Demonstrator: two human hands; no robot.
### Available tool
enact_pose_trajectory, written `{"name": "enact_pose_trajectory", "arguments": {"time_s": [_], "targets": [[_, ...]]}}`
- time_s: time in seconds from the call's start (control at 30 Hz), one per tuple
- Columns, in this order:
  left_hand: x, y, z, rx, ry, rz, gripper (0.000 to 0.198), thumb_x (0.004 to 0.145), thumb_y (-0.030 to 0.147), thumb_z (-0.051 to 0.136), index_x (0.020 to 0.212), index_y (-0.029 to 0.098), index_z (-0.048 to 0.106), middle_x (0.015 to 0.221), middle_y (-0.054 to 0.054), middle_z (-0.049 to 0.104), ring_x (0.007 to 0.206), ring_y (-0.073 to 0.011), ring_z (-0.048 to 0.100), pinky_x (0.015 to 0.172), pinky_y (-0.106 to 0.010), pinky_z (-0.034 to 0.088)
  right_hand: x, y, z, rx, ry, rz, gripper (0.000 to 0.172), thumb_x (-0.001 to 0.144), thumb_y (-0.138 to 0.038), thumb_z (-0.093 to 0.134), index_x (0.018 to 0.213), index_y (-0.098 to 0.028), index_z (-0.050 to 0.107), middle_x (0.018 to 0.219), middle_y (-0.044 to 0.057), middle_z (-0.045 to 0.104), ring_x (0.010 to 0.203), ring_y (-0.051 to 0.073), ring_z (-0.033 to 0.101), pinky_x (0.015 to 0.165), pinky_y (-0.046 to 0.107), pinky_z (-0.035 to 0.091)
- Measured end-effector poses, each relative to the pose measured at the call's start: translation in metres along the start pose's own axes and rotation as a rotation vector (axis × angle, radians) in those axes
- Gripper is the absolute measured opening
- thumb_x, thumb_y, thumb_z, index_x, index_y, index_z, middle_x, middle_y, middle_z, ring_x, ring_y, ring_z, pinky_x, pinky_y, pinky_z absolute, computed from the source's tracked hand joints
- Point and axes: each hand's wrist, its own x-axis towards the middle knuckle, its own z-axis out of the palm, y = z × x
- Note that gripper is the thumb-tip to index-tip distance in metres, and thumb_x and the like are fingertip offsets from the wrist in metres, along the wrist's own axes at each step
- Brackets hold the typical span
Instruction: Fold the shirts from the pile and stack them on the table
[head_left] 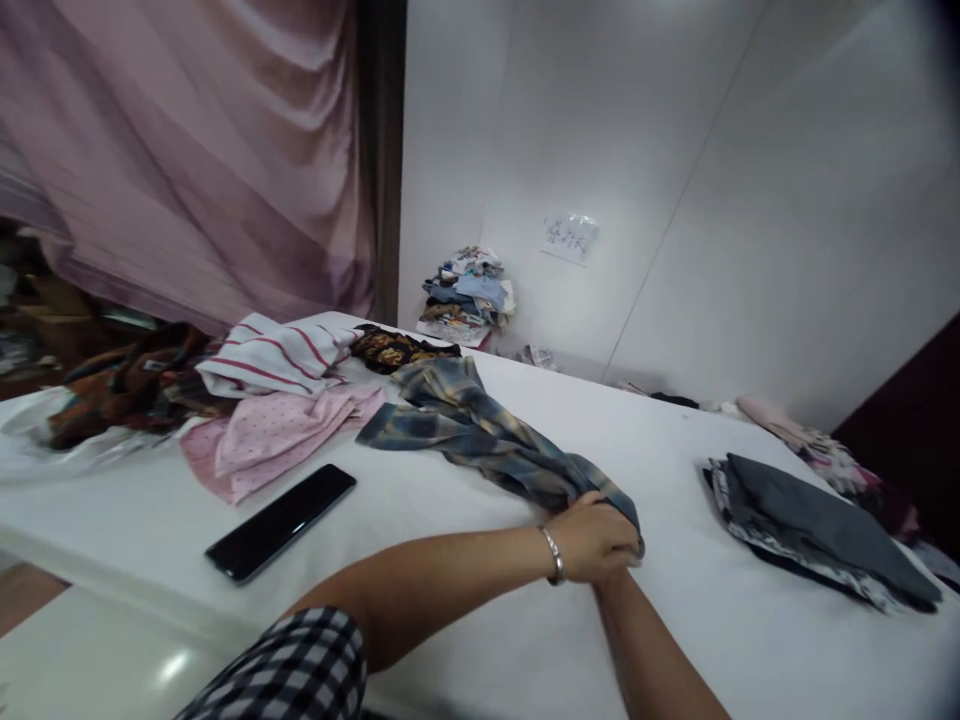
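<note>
A big white table (675, 480) is in front of me. The plaid cloth (525, 462) lies on it, stretching away from me and to the left. My left hand (590, 540) is squeezing its near end. My right hand is mostly hidden, so I can't tell if it grips. My left wrist wears a shiny bracelet (553, 555).

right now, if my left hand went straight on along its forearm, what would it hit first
Your left hand touches the plaid cloth; beyond that, the folded dark grey stack on the table looks first in line, though depth is hard to judge.
</note>
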Motion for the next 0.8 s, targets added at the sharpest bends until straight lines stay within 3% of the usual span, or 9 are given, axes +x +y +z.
{"name": "enact_pose_trajectory", "arguments": {"time_s": [0.07, 0.13, 0.2, 0.3, 0.4, 0.5, 0.57, 0.63, 0.8], "targets": [[-0.008, 0.005, 0.004, 0.025, -0.01, 0.039, 0.031, 0.083, 0.044, 0.051, 0.11, 0.039, 0.065, 0.121, 0.001, 0.066, 0.118, -0.0178, 0.056, 0.113, -0.034, 0.03, 0.007, 0.005, -0.011, 0.2, 0.084, -0.025, 0.03, 0.09, -0.031, 0.048, 0.066, -0.029, 0.064, 0.068, -0.003, 0.065, 0.084, 0.013, 0.068, 0.071, 0.033, 0.053], [-0.015, -0.004, -0.011, 0.125, 0.013, -0.015, 0.039, 0.085, 0.048, 0.049, 0.122, 0.039, 0.058, 0.136, 0.003, 0.056, 0.128, -0.0171, 0.048, 0.115, -0.033, 0.028, 0.016, 0.005, -0.036, 0.433, 0.07, -0.013, 0.018, 0.084, -0.036, 0.056, 0.07, -0.028, 0.065, 0.071, -0.004, 0.066, 0.081, 0.015, 0.068, 0.069, 0.034, 0.054], [-0.024, -0.026, -0.034, 0.256, 0.034, -0.151, 0.043, 0.086, 0.044, 0.05, 0.128, 0.034, 0.053, 0.142, 0.001, 0.05, 0.133, -0.0167, 0.041, 0.115, -0.032, 0.029, 0.024, -0.001, -0.065, 0.594, 0.006, 0.04, 0.013, 0.077, -0.039, 0.064, 0.076, -0.026, 0.065, 0.073, -0.002, 0.069, 0.071, 0.017, 0.066, 0.059, 0.031, 0.054], [-0.043, -0.066, -0.062, 0.386, 0.051, -0.375, 0.06, 0.079, 0.038, 0.062, 0.135, 0.022, 0.046, 0.148, -0.01, 0.041, 0.138, -0.0268, 0.033, 0.116, -0.048, 0.022, 0.032, -0.016, -0.096, 0.796, 0.048, 0.081, 0.02, 0.076, -0.042, 0.063, 0.083, -0.024, 0.065, 0.077, -0.002, 0.071, 0.07, 0.017, 0.066, 0.058, 0.029, 0.054], [-0.061, -0.092, -0.068, 0.432, 0.015, -0.537, 0.051, 0.075, 0.039, 0.066, 0.121, 0.017, 0.059, 0.13, -0.016, 0.057, 0.125, -0.0334, 0.048, 0.106, -0.055, 0.033, 0.035, -0.03, -0.105, 0.915, 0.101, 0.146, 0.017, 0.08, -0.039, 0.061, 0.086, -0.024, 0.066, 0.075, -0.003, 0.072, 0.066, 0.015, 0.067, 0.055, 0.025, 0.054], [-0.066, -0.095, -0.068, 0.346, 0.023, -0.663, 0.022, 0.08, 0.036, 0.057, 0.087, 0.019, 0.07, 0.093, -0.011, 0.07, 0.1, -0.0297, 0.063, 0.091, -0.045, 0.046, 0.037, -0.036, -0.106, 0.915, 0.173, 0.205, 0.019, 0.08, -0.038, 0.062, 0.089, -0.022, 0.067, 0.074, -0.004, 0.073, 0.058, 0.014, 0.066, 0.049, 0.024, 0.053], [-0.061, -0.087, -0.077, 0.201, 0.119, -0.754, 0.019, 0.079, 0.035, 0.057, 0.073, 0.02, 0.069, 0.081, -0.006, 0.07, 0.089, -0.0271, 0.065, 0.085, -0.039, 0.049, 0.038, -0.038, -0.109, 0.903, 0.242, 0.176, 0.024, 0.08, -0.041, 0.064, 0.094, -0.022, 0.067, 0.08, -0.003, 0.074, 0.066, 0.015, 0.069, 0.057, 0.027, 0.057], [-0.054, -0.078, -0.098, 0.072, 0.237, -0.804, 0.018, 0.076, 0.035, 0.06, 0.066, 0.022, 0.068, 0.075, -0.004, 0.07, 0.085, -0.0254, 0.065, 0.084, -0.036, 0.049, 0.039, -0.04, -0.114, 0.877, 0.283, 0.134, 0.029, 0.078, -0.044, 0.067, 0.097, -0.022, 0.067, 0.086, -0.002, 0.075, 0.076, 0.016, 0.07, 0.067, 0.028, 0.059], [-0.047, -0.061, -0.18, -0.123, 0.611, -0.828, 0.016, 0.074, 0.035, 0.062, 0.066, 0.022, 0.064, 0.069, -0.004, 0.067, 0.083, -0.0253, 0.065, 0.082, -0.036, 0.051, 0.031, -0.053, -0.122, 0.811, 0.177, 0.135, 0.036, 0.071, -0.047, 0.072, 0.096, -0.021, 0.069, 0.092, 0.001, 0.075, 0.085, 0.02, 0.07, 0.077, 0.034, 0.058]]}}
